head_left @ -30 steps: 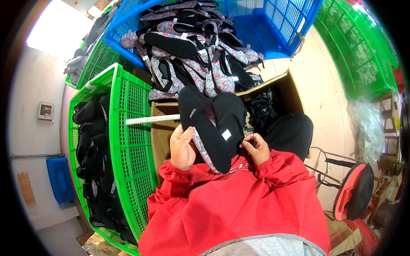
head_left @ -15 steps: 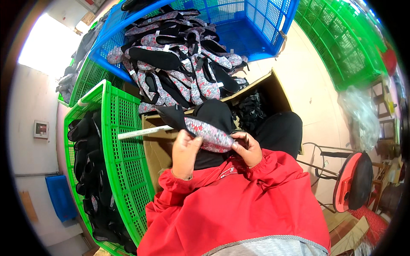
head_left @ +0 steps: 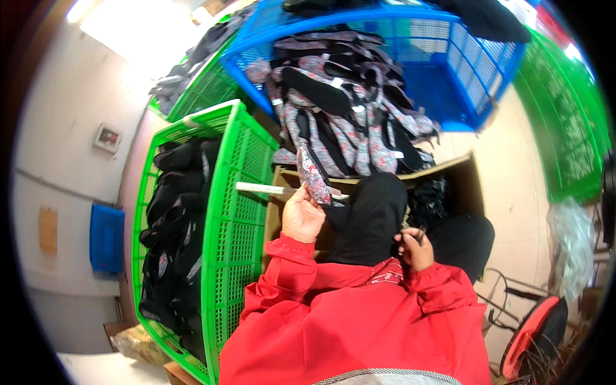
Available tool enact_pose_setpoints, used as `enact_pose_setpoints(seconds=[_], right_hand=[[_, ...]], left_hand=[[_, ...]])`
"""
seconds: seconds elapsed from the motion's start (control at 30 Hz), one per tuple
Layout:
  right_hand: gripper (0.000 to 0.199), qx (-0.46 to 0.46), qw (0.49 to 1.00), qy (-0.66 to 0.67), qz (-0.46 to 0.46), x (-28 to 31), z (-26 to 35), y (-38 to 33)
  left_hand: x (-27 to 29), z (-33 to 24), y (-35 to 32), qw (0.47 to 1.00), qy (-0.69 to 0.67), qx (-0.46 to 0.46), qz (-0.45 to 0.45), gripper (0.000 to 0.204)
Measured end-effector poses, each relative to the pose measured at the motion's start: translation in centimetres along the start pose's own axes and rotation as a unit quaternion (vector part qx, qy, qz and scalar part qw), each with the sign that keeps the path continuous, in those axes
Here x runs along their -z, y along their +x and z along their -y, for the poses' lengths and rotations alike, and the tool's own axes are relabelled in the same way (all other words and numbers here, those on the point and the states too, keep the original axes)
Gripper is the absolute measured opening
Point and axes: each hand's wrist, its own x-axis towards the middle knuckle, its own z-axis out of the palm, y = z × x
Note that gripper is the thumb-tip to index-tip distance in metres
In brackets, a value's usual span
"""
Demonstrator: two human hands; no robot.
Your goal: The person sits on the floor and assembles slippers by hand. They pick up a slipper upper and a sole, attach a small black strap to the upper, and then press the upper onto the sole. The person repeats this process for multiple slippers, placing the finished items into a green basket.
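Note:
A floral fabric slipper [head_left: 314, 178] with a black edge is gripped at its lower end by my left hand [head_left: 304, 217], which holds it up in front of the blue crate. My right hand [head_left: 416, 248] is closed near my knee, away from the slipper. Something small and dark pokes out between its fingers, too small to make out. Just behind the left hand, a white tube [head_left: 260, 188] lies across the cardboard box [head_left: 274, 208]. A heap of similar floral slippers [head_left: 350, 122] spills over the near side of the blue crate.
The blue crate [head_left: 471, 122] stands ahead. To my left, a green crate [head_left: 247, 212] holds black slippers [head_left: 176, 221]; another green crate [head_left: 200, 88] stands behind it. Black scraps [head_left: 428, 202] lie in the cardboard box. At right are a green crate [head_left: 561, 115], a plastic bag [head_left: 571, 250] and a red-black stool [head_left: 529, 337].
My right hand has let go of the slipper and moved down toward my knee. The left hand now holds the slipper alone, turned upright. The whole view has shifted.

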Motion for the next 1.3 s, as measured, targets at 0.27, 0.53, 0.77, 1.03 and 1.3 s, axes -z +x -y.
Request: enact_pose_setpoints(seconds=[0.27, 0.53, 0.77, 1.03, 1.3], right_hand=[[0.012, -0.020, 1.000, 0.000, -0.016, 0.9, -0.4, 0.3], [0.015, -0.021, 1.000, -0.004, -0.014, 1.3, -0.2, 0.3], [0.018, -0.041, 0.999, -0.025, -0.012, 1.3, -0.4, 0.3], [0.015, 0.041, 0.999, -0.013, -0.002, 1.3, -0.7, 0.3], [0.011, 0.249, 0.966, -0.045, -0.057, 1.0, 8.9, -1.0]], left_hand=[[2.1, -2.3, 0.0, 0.991, -0.122, 0.045, 0.012, 0.025], [1.6, -2.0, -0.2, 0.996, -0.086, 0.031, 0.004, 0.024], [1.9, -2.2, -0.2, 0.994, -0.107, 0.018, -0.011, 0.027], [-1.4, -0.4, -3.3, 0.981, -0.177, -0.008, 0.082, 0.034], [-3.1, 5.7, -8.3, 0.962, 0.223, -0.035, 0.155, 0.032]])
